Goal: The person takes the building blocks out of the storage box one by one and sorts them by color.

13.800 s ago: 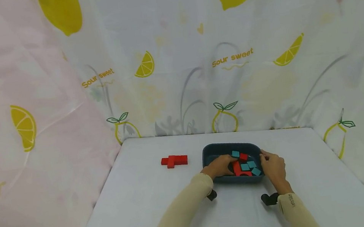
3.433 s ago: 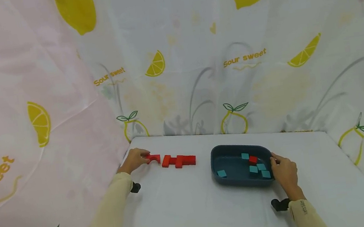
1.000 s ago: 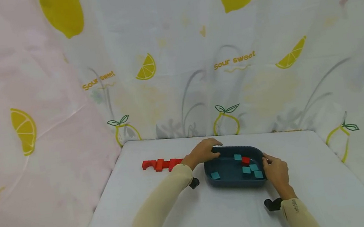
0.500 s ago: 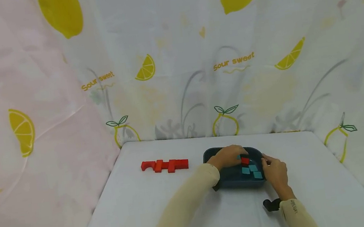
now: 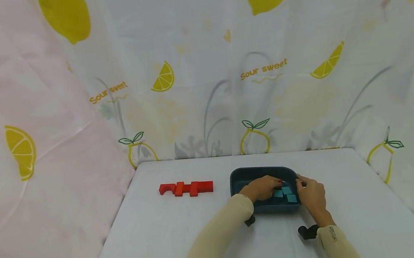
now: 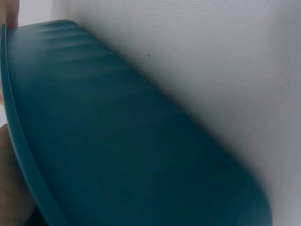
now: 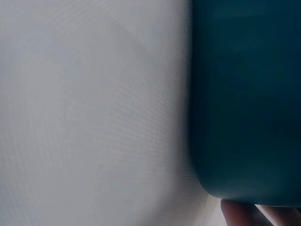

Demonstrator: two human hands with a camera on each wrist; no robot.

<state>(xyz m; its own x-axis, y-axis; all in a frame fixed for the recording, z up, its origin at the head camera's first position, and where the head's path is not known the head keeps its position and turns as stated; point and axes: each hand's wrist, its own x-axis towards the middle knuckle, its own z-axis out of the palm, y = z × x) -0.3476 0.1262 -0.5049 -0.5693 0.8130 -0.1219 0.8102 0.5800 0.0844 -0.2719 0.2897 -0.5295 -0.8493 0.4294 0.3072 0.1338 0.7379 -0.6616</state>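
Observation:
My left hand (image 5: 263, 188) reaches into the dark teal tray (image 5: 276, 208), its fingertips pinching a small red block (image 5: 279, 181) mostly hidden by them. Close to those fingers lie several light-blue square blocks (image 5: 291, 198); the hand may cover others. At the tray's right end, my right hand (image 5: 313, 193) grips the rim. The tray's outer wall (image 6: 117, 132) fills much of the left wrist view, with part of a hand (image 6: 10, 183) behind the rim. In the right wrist view, fingertips (image 7: 237, 214) touch the tray's end.
Left of the tray, a row of red blocks (image 5: 200, 187) lies on the white table (image 5: 167, 243), with an arch-shaped block (image 5: 167, 188) at its left end. A lemon-print curtain (image 5: 203, 103) hangs behind and at the sides.
The left hand earlier set the red arch at the row's left end, then came back over the tray. Over the last second it lowered onto the red block. The right hand keeps its hold.

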